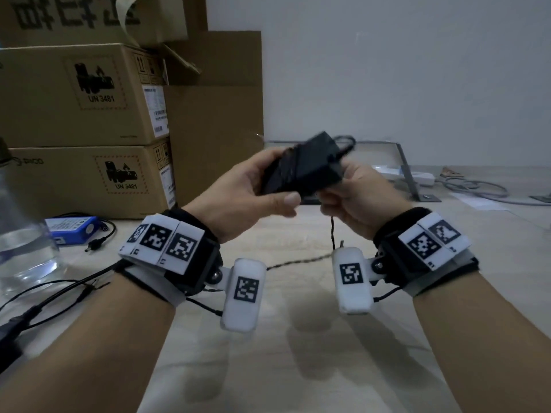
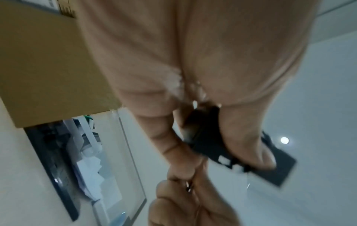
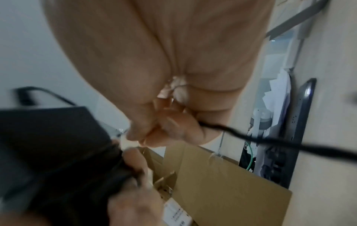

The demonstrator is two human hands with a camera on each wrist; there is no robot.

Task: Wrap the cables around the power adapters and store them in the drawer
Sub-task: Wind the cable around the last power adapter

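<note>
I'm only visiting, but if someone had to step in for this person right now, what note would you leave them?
Left hand grips the black adapter above the table.
Right hand pinches its cable beside the adapter.
Done: a few turns seem wrapped on, though blur hides how many.
Left: loose cable trails down to the table; finish wrapping, then store it. No drawer is in view.

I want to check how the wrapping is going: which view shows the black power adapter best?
The head view: the power adapter shows whole between the left hand and right hand, its cable hanging below. The left wrist view shows only a blurred end past the thumb; the right wrist view shows a dark blurred bulk.
</note>
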